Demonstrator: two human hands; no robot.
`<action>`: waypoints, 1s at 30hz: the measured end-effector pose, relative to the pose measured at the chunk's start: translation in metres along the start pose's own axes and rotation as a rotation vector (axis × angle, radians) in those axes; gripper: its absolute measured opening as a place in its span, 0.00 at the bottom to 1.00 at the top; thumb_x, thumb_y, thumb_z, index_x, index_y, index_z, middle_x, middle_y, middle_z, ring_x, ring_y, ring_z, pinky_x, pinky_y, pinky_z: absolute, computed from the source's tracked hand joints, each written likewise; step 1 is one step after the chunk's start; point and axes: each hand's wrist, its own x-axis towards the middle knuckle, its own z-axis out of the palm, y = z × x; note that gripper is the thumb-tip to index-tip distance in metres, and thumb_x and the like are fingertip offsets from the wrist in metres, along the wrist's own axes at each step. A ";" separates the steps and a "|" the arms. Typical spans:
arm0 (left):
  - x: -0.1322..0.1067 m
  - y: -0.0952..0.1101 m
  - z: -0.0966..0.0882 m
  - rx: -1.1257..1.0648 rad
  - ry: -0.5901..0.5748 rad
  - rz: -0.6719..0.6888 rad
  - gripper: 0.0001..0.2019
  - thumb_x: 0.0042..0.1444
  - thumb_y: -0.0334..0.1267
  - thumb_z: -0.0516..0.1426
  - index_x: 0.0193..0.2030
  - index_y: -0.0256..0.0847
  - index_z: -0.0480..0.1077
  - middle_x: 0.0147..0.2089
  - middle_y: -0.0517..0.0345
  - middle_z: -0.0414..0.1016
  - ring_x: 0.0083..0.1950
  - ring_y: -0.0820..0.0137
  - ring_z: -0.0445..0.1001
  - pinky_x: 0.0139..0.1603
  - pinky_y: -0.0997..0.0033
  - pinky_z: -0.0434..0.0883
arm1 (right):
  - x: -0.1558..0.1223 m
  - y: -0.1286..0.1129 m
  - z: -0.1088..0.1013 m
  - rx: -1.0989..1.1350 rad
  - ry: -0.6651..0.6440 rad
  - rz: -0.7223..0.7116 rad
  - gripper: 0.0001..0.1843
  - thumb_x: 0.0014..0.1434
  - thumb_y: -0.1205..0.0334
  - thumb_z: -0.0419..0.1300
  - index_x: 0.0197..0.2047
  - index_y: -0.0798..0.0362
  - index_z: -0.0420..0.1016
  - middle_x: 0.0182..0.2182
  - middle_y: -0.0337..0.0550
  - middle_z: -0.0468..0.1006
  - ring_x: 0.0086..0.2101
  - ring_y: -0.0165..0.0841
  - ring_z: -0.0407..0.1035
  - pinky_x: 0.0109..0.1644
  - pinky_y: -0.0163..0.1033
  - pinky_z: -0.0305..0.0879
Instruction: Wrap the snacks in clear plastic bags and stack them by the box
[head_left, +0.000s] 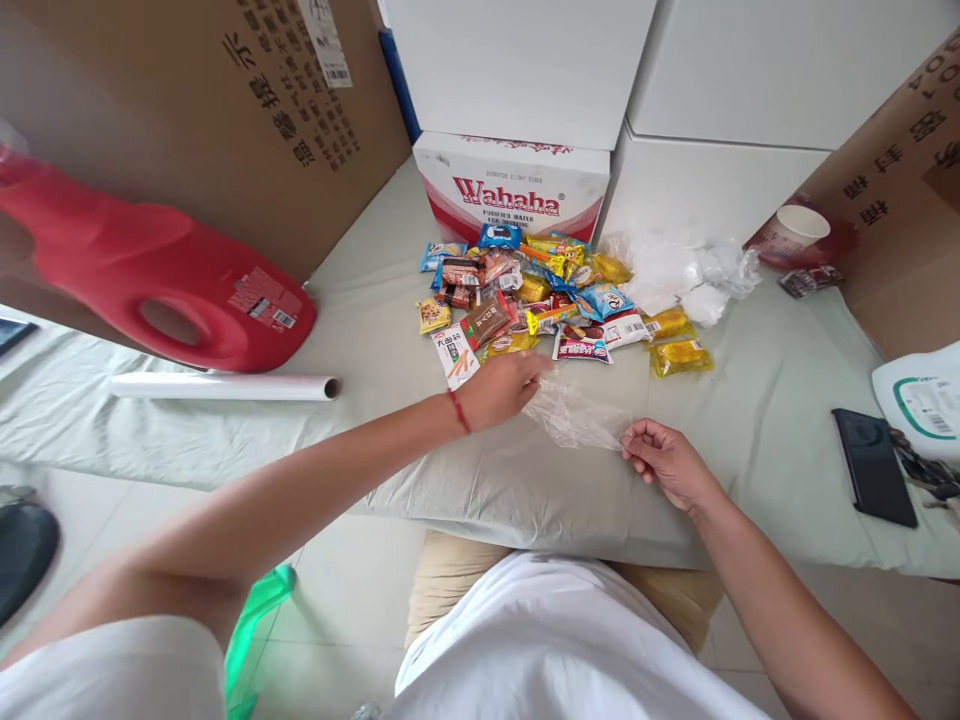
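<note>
A clear plastic bag (574, 412) stretches between my two hands, low over the cloth-covered surface. My left hand (504, 388), with a red string at the wrist, is closed on the bag's upper left end. On the lower right end, my right hand (664, 460) pinches the bag between thumb and fingers. Just beyond lies a heap of wrapped snacks (525, 290) in yellow, blue, red and brown packets. A white snack packet (452, 352) lies right behind my left hand. Two yellow packets (679, 357) lie at the heap's right edge.
Crumpled clear bags (675, 275) sit right of the heap, before white boxes (727, 180). A Wahaha carton (517, 185) stands behind. At left are a red jug (187, 290) and a white roll (225, 387); at right, a paper cup (793, 232) and a dark phone (874, 468).
</note>
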 end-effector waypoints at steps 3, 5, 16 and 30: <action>-0.038 0.001 0.006 -0.025 0.140 0.120 0.11 0.69 0.33 0.50 0.43 0.39 0.75 0.41 0.51 0.77 0.42 0.67 0.78 0.43 0.70 0.72 | 0.000 -0.003 -0.006 0.031 0.024 0.015 0.26 0.42 0.44 0.76 0.32 0.52 0.72 0.24 0.36 0.74 0.21 0.24 0.60 0.19 0.28 0.54; -0.065 0.005 0.008 -0.047 0.209 0.139 0.11 0.69 0.33 0.50 0.45 0.40 0.74 0.42 0.53 0.77 0.41 0.69 0.77 0.42 0.72 0.72 | 0.001 -0.004 -0.009 0.040 0.018 0.026 0.26 0.41 0.44 0.76 0.31 0.52 0.72 0.24 0.36 0.74 0.21 0.23 0.61 0.19 0.28 0.53; -0.001 0.009 0.021 -0.223 0.109 -0.150 0.35 0.58 0.27 0.52 0.74 0.40 0.54 0.65 0.46 0.73 0.48 0.65 0.78 0.55 0.63 0.74 | 0.008 -0.005 -0.005 -0.003 -0.018 0.032 0.26 0.40 0.44 0.76 0.31 0.53 0.72 0.24 0.36 0.74 0.21 0.23 0.60 0.19 0.28 0.53; -0.059 0.020 0.011 -0.166 0.261 0.027 0.11 0.69 0.33 0.51 0.44 0.40 0.75 0.40 0.55 0.76 0.40 0.71 0.76 0.43 0.72 0.72 | 0.005 -0.006 -0.021 0.103 -0.041 0.086 0.23 0.42 0.49 0.75 0.31 0.52 0.70 0.25 0.37 0.75 0.21 0.23 0.60 0.18 0.28 0.52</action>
